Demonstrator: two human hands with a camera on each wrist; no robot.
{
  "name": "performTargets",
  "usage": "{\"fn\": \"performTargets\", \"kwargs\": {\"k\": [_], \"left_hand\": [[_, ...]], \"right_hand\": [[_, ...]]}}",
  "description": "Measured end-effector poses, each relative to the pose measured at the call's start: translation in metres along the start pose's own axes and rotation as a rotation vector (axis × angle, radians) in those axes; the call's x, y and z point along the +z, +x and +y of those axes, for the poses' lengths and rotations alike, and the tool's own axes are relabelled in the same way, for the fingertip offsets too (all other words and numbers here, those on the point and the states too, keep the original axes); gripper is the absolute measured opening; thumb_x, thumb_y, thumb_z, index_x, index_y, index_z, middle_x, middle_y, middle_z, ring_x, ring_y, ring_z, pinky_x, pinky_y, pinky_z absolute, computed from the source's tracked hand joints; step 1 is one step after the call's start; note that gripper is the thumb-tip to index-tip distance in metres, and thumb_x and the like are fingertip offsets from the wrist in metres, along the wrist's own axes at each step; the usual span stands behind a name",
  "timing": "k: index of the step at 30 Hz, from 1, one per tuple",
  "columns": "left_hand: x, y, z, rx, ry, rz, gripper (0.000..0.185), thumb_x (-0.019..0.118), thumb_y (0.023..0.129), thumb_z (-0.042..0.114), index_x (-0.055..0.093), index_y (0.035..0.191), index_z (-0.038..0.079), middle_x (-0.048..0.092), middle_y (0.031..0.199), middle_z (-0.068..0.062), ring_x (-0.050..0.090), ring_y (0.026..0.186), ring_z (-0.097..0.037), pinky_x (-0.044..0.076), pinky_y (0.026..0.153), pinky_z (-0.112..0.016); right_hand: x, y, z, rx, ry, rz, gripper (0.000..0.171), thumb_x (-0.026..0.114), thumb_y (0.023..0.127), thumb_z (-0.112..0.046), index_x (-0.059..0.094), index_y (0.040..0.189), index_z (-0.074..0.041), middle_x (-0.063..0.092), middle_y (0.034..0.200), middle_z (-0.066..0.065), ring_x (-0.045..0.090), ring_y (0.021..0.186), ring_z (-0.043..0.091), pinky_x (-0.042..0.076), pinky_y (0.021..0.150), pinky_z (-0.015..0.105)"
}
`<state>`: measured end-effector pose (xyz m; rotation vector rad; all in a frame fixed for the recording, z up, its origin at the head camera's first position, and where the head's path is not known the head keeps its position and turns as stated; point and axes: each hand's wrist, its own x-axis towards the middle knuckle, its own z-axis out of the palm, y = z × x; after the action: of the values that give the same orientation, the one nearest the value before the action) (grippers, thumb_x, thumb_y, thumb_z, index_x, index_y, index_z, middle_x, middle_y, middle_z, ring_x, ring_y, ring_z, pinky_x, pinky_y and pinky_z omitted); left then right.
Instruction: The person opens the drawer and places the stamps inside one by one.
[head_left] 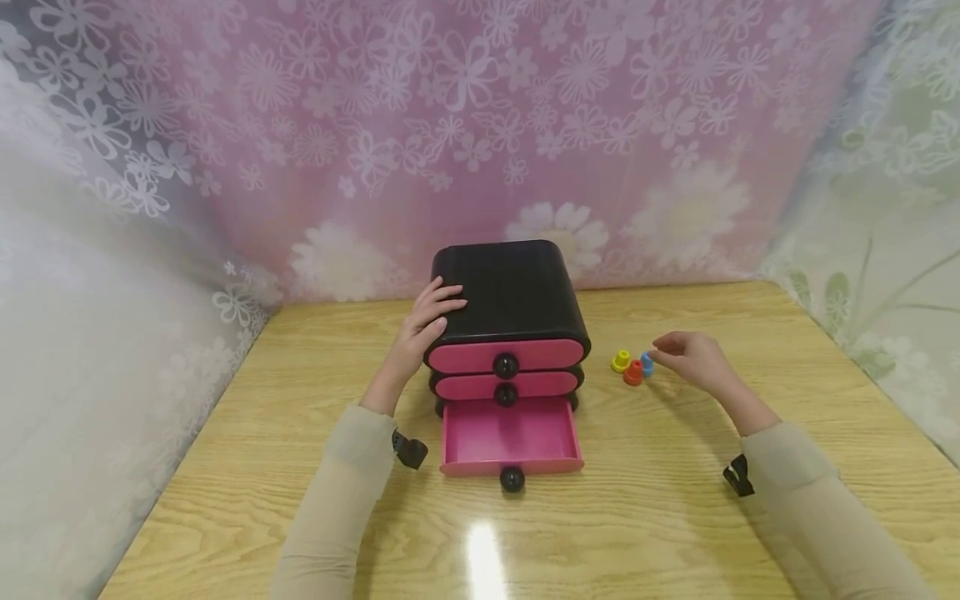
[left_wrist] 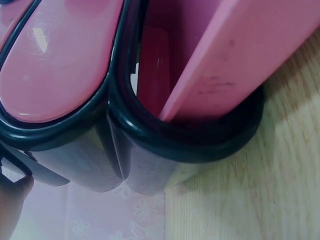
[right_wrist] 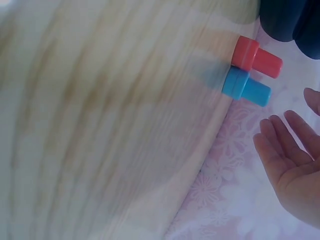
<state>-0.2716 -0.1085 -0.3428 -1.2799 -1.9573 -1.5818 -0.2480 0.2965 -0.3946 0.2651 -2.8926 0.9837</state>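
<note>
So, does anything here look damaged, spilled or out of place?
Nothing looks damaged or spilled. The bottom drawer of the drawer box is pulled out, with nothing in it. The left hand rests on the box; the right hand hovers open by three small pegs.

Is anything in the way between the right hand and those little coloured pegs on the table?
Nothing visible. The right hand hovers open just beside the blue peg, with the red peg and yellow peg next to it on bare table.
</note>
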Motion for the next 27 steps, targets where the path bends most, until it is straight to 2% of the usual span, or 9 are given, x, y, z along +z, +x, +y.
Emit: {"fn": "performTargets", "kwargs": {"k": [12,27], "left_hand": [[0.0013,0.0033,0.0021,0.011,0.004,-0.005,0.032,0.035,0.080,-0.011,0.049,0.107,-0.021,0.037,0.121,-0.038,0.009,0.124,-0.050,0.006,0.102,-0.051],[-0.0003,0.0010,0.0015,0.013,-0.007,0.001,0.031,0.035,0.081,-0.009,0.048,0.106,-0.022,0.036,0.121,-0.038,0.009,0.125,-0.049,0.006,0.103,-0.049]], "right_hand": [[-0.0004,0.0025,0.0002,-0.001,-0.029,-0.064,0.045,0.055,0.086,-0.022,0.050,0.114,0.013,0.052,0.109,0.031,0.049,0.099,0.043,0.044,0.078,0.049],[0.0073,0.0093,0.0074,-0.043,-0.058,-0.082,0.038,0.058,0.084,-0.016,0.054,0.109,0.013,0.056,0.102,0.029,0.053,0.093,0.042,0.045,0.076,0.048]]}}
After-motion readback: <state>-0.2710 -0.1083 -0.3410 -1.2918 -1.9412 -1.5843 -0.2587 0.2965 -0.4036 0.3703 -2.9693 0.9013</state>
